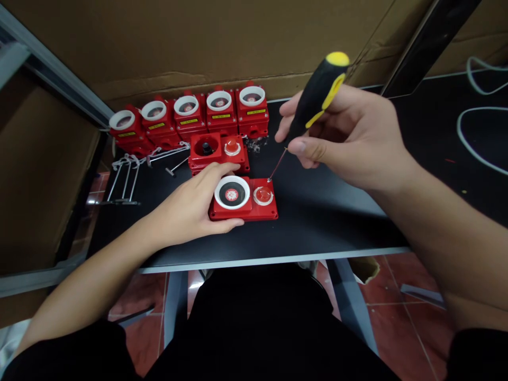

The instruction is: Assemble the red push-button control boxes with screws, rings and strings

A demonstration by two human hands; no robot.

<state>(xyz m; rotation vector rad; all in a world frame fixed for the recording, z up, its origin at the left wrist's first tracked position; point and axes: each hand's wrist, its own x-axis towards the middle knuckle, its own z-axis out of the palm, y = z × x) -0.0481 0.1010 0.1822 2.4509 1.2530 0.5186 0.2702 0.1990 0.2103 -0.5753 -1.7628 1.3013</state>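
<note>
A red rectangular cover point(257, 212) with a white-ringed round window and a small red dome lies flat on the black table. My left hand point(194, 203) is wrapped round its left end, thumb along the near edge. In my right hand point(349, 137) is a black and yellow screwdriver point(311, 95), held tilted. Its thin tip meets a small screw at the cover's far right corner. Just behind sits a similar red housing point(206, 147) with an open round hole, a black part inside and a red dome.
Several red boxes point(220, 114) with white rings stand in a row against the cardboard wall point(198, 42). T-shaped metal rods point(126, 182) and white cord lie at the left. Loose screws point(256, 144) are scattered behind the housing. A white cable point(470, 140) curves at the right.
</note>
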